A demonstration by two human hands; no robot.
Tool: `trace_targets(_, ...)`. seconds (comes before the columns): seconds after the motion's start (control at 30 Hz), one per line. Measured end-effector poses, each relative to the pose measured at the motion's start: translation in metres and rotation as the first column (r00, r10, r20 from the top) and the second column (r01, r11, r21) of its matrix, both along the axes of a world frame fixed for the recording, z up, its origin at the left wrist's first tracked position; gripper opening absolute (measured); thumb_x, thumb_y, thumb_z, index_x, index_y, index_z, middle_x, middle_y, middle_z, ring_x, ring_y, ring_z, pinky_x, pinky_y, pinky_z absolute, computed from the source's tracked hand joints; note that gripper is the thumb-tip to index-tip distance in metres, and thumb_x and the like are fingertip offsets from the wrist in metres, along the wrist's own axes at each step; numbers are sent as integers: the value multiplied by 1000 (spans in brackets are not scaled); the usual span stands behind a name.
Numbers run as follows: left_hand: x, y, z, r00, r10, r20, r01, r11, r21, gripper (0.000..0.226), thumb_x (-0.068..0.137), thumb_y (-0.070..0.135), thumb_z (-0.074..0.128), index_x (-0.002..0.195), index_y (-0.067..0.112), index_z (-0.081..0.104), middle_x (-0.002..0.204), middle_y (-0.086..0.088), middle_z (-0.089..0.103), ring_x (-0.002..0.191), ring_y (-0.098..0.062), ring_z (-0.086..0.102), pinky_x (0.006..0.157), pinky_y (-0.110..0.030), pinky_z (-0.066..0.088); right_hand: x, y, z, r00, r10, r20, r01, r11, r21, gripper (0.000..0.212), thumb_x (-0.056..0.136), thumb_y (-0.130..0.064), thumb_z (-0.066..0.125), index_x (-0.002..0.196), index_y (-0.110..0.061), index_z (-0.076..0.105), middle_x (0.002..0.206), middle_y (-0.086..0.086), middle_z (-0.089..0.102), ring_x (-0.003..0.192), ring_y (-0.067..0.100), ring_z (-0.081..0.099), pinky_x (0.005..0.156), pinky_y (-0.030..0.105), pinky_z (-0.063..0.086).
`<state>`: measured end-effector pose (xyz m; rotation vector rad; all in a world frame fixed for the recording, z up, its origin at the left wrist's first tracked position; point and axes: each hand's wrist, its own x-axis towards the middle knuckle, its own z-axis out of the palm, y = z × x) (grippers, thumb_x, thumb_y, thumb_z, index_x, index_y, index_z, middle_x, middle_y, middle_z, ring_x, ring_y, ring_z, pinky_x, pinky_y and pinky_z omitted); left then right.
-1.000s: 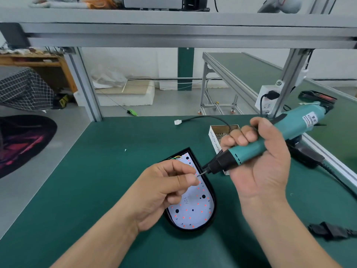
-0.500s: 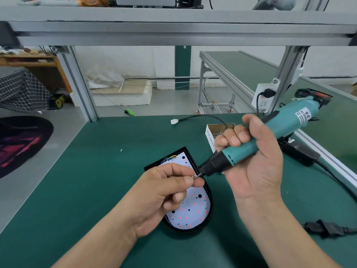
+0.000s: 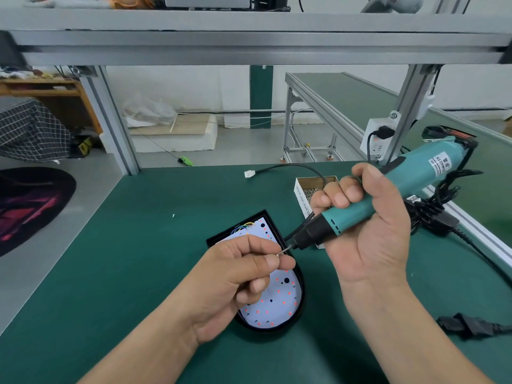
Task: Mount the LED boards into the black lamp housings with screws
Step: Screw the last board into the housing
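Far left of the frame, on the grey floor beyond the bench, lies a dark round rug [image 3: 30, 206]. A green work table [image 3: 124, 267] fills the lower frame, seen from above by a head-worn camera.

Coming up from the bottom, left of centre, the left hand [image 3: 235, 278] hovers over the table. Its thumb and forefinger are pinched together on a tiny silver screw [image 3: 278, 254], and the other fingers are curled loosely underneath.

Directly below that hand, at lower centre, a black lamp housing [image 3: 302, 295] lies flat on the table, squared at its far end and rounded at its near end. A white LED board [image 3: 279, 303] dotted with red points sits inside it, with thin coloured wires at the far end. The hand hides much of the board.

Right of centre, the right hand [image 3: 371, 231] is wrapped firmly around a teal electric screwdriver [image 3: 374, 200]. The tool slants down to the left from the upper right, and its thin bit meets the screw at the left fingertips, above the housing.

Behind the right hand's knuckles stands a small open cardboard box [image 3: 302, 189] of screws. A black cable with a white connector [image 3: 248, 174] lies on the table just beyond it.

At the lower right edge, a black plug [image 3: 468, 325] rests on the table.
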<state>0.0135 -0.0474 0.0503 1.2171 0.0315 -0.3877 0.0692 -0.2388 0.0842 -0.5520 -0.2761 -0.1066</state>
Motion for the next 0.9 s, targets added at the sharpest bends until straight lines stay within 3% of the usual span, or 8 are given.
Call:
trace_targets(0.5, -1, -3, -3, 999, 40, 9, -40, 999, -27, 27, 80, 8, 78, 105, 8, 68, 114, -24, 78, 47, -8, 45, 43, -16, 33, 0, 2, 2, 994, -72, -84, 72, 997, -2, 12, 101, -20, 63, 90, -18, 60, 70, -5, 47, 63, 12, 45, 69, 29, 47)
trace_targets(0.9, -2, -4, -3, 990, 90, 111, -98, 993, 69, 26, 81, 13, 76, 105, 9, 67, 110, -18, 80, 47, -7, 47, 45, -16, 34, -1, 6, 2, 987, -134, -91, 128, 989, -74, 17, 99, -26, 69, 92, -17, 57, 73, -3, 49, 65, 13, 49, 71, 30, 48)
